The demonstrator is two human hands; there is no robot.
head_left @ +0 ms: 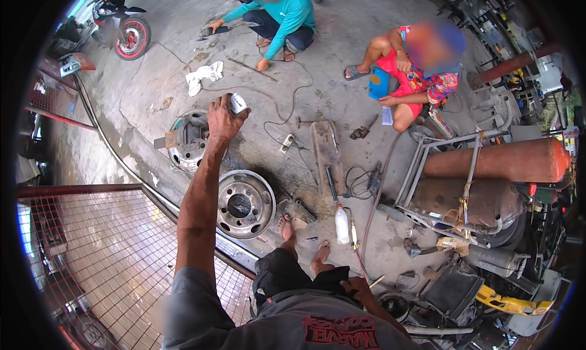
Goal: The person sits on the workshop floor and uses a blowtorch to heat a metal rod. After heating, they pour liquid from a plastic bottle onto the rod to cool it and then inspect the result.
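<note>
My left arm stretches forward over the floor. My left hand (pixel 224 119) is closed round a small white object (pixel 237 103) with faint markings, which could be a container or a packet. Just beneath that hand lies a wheel rim (pixel 188 147) with a metal piece across it. Closer to my feet is a second steel wheel rim (pixel 264 202), bare, with bolt holes round its centre. My right hand (pixel 356 286) hangs low beside my dark shorts (pixel 331 281); its fingers are mostly hidden, so their state is unclear.
A person in teal (pixel 294 15) squats ahead, hand on a rod (pixel 251 69). Another person (pixel 441 84) sits right with a blue object (pixel 378 84). Gas cylinders (pixel 488 165) lie on a cart at right. Hoses, a bottle (pixel 342 226) and a mesh fence (pixel 122 246) surround me.
</note>
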